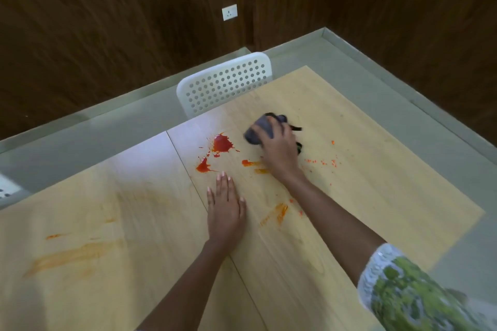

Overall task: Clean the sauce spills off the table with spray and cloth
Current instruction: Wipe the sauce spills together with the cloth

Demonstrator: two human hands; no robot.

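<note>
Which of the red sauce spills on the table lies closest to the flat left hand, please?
The smaller thick red blot, just beyond the left hand's fingertips. The larger splat sits farther off, and the remaining marks are thin smears or specks.

L hand flat, fingers straight — R hand curled, gripping.

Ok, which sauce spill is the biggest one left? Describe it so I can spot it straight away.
Start at the white chair at the table's far edge. Just in front of it lies a thick red splat, left of the right hand holding the cloth. Unlike the faint orange smears, it is solid, glossy and unwiped.
</note>
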